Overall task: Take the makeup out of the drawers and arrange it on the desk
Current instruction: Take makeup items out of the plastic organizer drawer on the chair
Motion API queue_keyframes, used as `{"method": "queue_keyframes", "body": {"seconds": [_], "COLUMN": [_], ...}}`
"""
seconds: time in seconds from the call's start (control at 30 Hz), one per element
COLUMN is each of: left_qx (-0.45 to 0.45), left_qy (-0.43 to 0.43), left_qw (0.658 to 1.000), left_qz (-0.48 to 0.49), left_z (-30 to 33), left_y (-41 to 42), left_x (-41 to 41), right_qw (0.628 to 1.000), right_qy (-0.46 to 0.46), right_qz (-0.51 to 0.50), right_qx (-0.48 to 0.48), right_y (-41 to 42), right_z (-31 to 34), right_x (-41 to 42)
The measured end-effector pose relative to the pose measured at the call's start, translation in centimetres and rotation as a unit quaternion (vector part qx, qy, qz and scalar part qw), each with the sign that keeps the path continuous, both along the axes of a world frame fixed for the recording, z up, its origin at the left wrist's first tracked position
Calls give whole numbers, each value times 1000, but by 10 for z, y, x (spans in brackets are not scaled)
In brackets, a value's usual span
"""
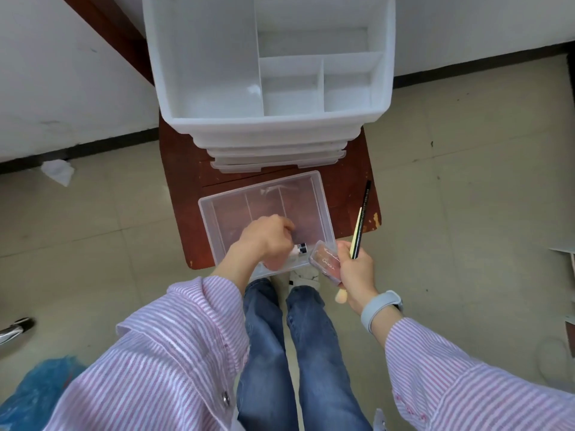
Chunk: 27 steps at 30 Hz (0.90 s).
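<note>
The left hand point(267, 236) reached inside the clear drawer point(311, 194), fingers curled on a small tube point(299, 247); the right hand point(354, 272), just beside that drawer, gripped a compact point(325, 259) and pencils point(361, 222).

desk point(186, 194) red-brown | organizer point(199, 57) translucent white | sleeves point(174, 346) pink-white striped | jeans point(264, 353) blue | pencil point(362, 219) black

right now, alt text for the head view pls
Seen from above, the left hand reaches into a clear drawer on a wooden desk, gripping a small tube. The right hand holds a blush compact and pencils.
</note>
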State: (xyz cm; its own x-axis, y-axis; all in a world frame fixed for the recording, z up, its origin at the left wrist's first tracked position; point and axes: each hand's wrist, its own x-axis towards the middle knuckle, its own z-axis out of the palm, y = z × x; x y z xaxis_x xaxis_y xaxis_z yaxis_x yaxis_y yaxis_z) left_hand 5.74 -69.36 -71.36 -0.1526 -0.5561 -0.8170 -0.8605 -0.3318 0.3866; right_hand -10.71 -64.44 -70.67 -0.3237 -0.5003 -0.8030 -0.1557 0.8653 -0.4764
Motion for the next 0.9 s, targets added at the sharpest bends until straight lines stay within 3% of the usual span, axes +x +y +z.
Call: {"method": "queue_keyframes", "body": {"seconds": [0.17,0.33,0.57,0.77,0.9], "left_qx": [-84,-198,-256,-217,-213], "left_qy": [-98,-132,-146,-167,-190], "left_qw": [981,930,915,951,950], "left_qz": [-143,-280,-274,-145,-125], "left_z": [1,-6,-21,-29,-32], "left_y": [4,21,27,35,44], "left_x": [-4,-11,-7,15,24], "right_qw": [1000,1000,999,999,999], "right_qy": [-4,-16,-23,-21,10], "right_qz": [-18,-24,-45,-44,-32], "right_qx": [-1,-1,1,-4,6], "right_y": [2,0,1,0,2], "right_z": [1,3,0,1,2], "right_x": [2,1,3,5,9]}}
